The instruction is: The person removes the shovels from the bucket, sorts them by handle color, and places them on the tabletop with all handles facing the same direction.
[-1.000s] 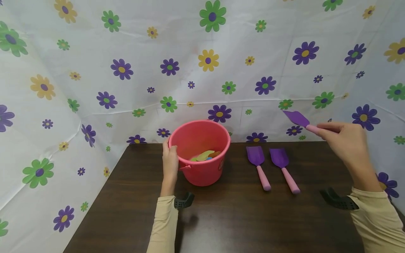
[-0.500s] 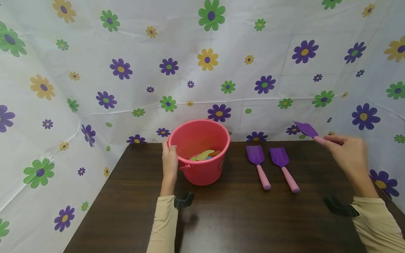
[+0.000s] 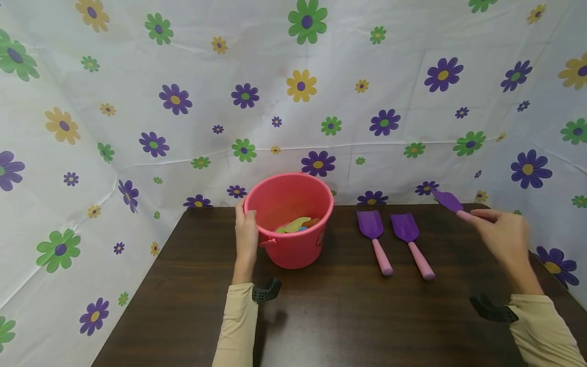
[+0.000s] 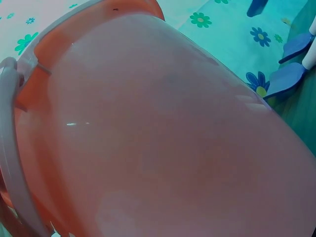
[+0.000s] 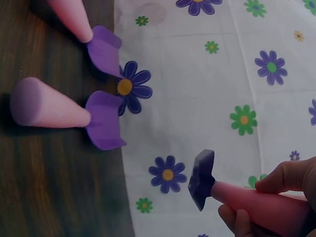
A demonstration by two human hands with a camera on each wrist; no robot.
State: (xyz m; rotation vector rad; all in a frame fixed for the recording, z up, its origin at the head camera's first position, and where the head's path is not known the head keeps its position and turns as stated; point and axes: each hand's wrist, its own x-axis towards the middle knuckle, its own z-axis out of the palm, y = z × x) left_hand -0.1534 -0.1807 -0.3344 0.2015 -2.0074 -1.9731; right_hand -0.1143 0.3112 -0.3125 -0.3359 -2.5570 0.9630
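A pink bucket (image 3: 293,252) stands on the dark wooden table (image 3: 339,321), and my left hand (image 3: 246,237) grips its left rim. In the left wrist view the wall of the bucket (image 4: 163,123) fills most of the picture and the hand is hardly seen. My right hand (image 3: 506,239) pinches the pink handle of a toy shovel (image 3: 448,202), its purple blade pointing left and up. That same shovel (image 5: 247,202) shows in the right wrist view, raised over the table's far right side. Two matching shovels, a left one (image 3: 370,224) and a right one (image 3: 405,228), lie side by side right of the bucket.
Several colourful pieces (image 3: 298,224) lie at the bottom of the bucket. A white flowered cloth (image 3: 270,61) hangs behind the table and along both sides. Black wrist mounts (image 3: 267,291) sit on both forearms.
My right hand has come down with the shovel, moving slightly right at first, and is now lower over the table. The left hand, the bucket and the two lying shovels stay in place.
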